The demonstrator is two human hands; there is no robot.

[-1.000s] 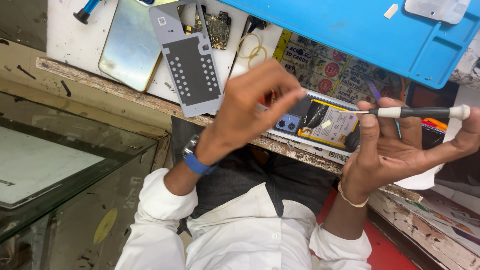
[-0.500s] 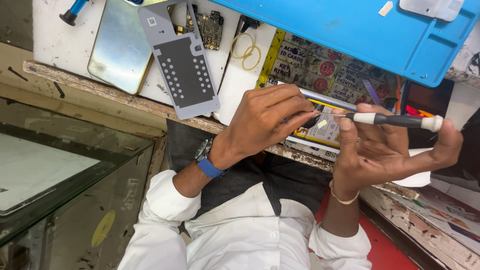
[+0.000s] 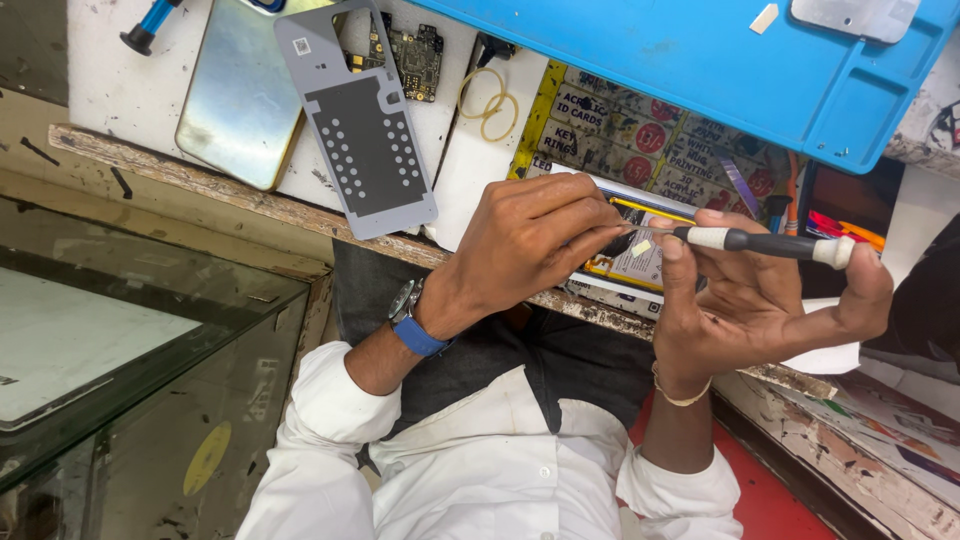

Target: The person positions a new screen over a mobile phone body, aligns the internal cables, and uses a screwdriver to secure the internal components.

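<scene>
Hands are seen together at the bench edge, over an opened phone (image 3: 640, 262) that lies flat, partly hidden beneath them.

At far left a glass case (image 3: 130, 330) is seen; nothing inside it can be made out through the reflections. On the white board (image 3: 110, 70) above it, a blue-handled tool (image 3: 150, 22) is laid, then a shiny back cover (image 3: 240, 100), then a grey perforated plate (image 3: 365, 140) overlapping the cover's edge. A small circuit board (image 3: 415, 55) is set just beside the plate's top, and two rubber bands (image 3: 490, 105) lie near it.

The left hand (image 3: 530, 240), with a blue-strapped watch (image 3: 405, 300) worn on its wrist, is curled narrow, its fingertips drawn together and pressed down on the phone. Whether anything small is pinched between them cannot be told.

A blue mat (image 3: 700, 60) with a raised rim is spread across the top; a small white piece (image 3: 765, 17) and a grey metal plate (image 3: 865, 15) are held on it.

The right hand (image 3: 750, 300) is closed around a black screwdriver (image 3: 770, 243), which is held level between thumb and fingers, its white cap braced against the index finger. Its tip is pointed left at the phone, just at the left fingertips.
</scene>
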